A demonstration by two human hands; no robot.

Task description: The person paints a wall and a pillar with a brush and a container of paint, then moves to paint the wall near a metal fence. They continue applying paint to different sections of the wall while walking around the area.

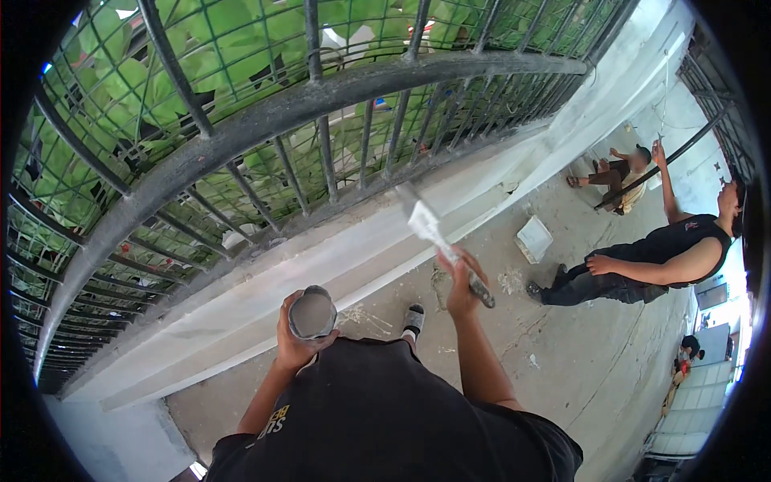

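My left hand (293, 344) is wrapped round a small round can (312, 333) held in front of my chest. Smooth grey paint-like liquid (312, 309) fills much of it. Farther forward, my right hand (463, 283) grips a paintbrush (427, 226) by its handle. White smears coat the brush's lower part, and its bristle end is blurred. That end points toward the pale low wall (361, 265) under the railing and overlaps its top in this view.
A black metal railing (321, 92) with green mesh behind it runs along the wall. A whitish tray (534, 239) sits on the stained concrete floor (514, 337). To the right stands a person in black (642, 261) with one arm raised; another person (626, 181) sits by the wall.
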